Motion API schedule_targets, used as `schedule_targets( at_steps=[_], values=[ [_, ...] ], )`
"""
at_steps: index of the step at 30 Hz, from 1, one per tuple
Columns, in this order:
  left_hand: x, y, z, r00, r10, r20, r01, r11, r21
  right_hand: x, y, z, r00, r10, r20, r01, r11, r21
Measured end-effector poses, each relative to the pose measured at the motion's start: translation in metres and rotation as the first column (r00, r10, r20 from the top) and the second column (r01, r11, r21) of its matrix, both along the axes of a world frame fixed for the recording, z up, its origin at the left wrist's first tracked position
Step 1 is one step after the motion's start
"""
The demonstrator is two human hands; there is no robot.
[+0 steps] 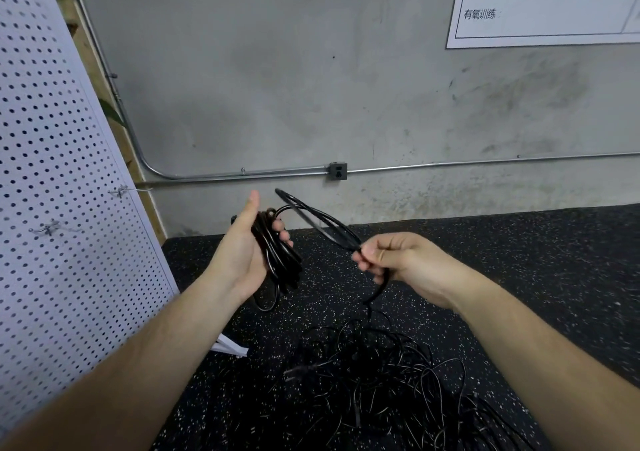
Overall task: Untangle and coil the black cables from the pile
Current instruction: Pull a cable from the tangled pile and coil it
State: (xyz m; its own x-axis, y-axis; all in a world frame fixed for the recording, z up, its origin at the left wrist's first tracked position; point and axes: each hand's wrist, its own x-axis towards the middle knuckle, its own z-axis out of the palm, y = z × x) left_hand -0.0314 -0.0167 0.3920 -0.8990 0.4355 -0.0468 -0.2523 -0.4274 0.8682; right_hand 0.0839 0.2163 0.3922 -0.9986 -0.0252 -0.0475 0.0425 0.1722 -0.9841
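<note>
A single wide-angle camera sits on the person's head, facing forward and down. Both forearms reach in from the bottom corners, so the left hand (239, 256) and right hand (398, 260) sit near, at mid-frame. The speckled floor (519, 260) fills the lower half, the grey wall (311, 87) stands far ahead, and a pegboard (52, 173) looms near on the left.
</note>
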Motion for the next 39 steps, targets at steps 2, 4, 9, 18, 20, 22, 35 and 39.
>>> schedule_targets(
  at_steps=[2, 4, 9, 18, 20, 22, 35, 39],
  values=[
    [0.004, 0.001, 0.001, 0.999, -0.007, -0.053, 0.006, 1.0, -0.007, 0.001, -0.007, -0.002, 1.0, 0.011, 0.018, -0.015, 0.978, 0.21],
    [0.008, 0.003, -0.001, 0.991, 0.014, -0.131, -0.028, 0.994, -0.107, 0.001, -0.015, -0.005, 0.999, 0.041, 0.023, -0.047, 0.931, 0.363],
    [0.007, 0.007, -0.005, 0.984, 0.111, -0.14, -0.13, 0.981, -0.141, 0.001, -0.028, -0.011, 0.998, 0.049, -0.041, -0.023, 0.871, 0.491],
    [0.01, -0.007, 0.013, 0.979, -0.204, -0.016, 0.204, 0.972, 0.114, -0.006, -0.026, -0.018, 0.991, -0.117, -0.061, 0.132, 0.877, 0.461],
    [0.013, -0.007, 0.013, 0.964, -0.265, -0.006, 0.262, 0.953, 0.153, -0.007, -0.031, -0.027, 0.996, -0.091, -0.013, 0.087, 0.887, 0.454],
    [0.017, -0.006, 0.015, 0.967, -0.253, 0.018, 0.246, 0.952, 0.179, -0.01, -0.038, -0.035, 0.998, -0.063, -0.008, 0.061, 0.895, 0.441],
    [0.006, -0.021, 0.03, 0.992, 0.069, -0.104, -0.073, 0.997, -0.032, -0.005, -0.033, -0.05, 0.991, 0.065, 0.114, -0.115, 0.852, 0.511],
    [-0.007, -0.028, 0.022, 0.981, 0.162, -0.112, -0.171, 0.982, -0.083, -0.011, -0.023, -0.05, 0.992, 0.072, 0.101, -0.12, 0.759, 0.64]
  ],
)
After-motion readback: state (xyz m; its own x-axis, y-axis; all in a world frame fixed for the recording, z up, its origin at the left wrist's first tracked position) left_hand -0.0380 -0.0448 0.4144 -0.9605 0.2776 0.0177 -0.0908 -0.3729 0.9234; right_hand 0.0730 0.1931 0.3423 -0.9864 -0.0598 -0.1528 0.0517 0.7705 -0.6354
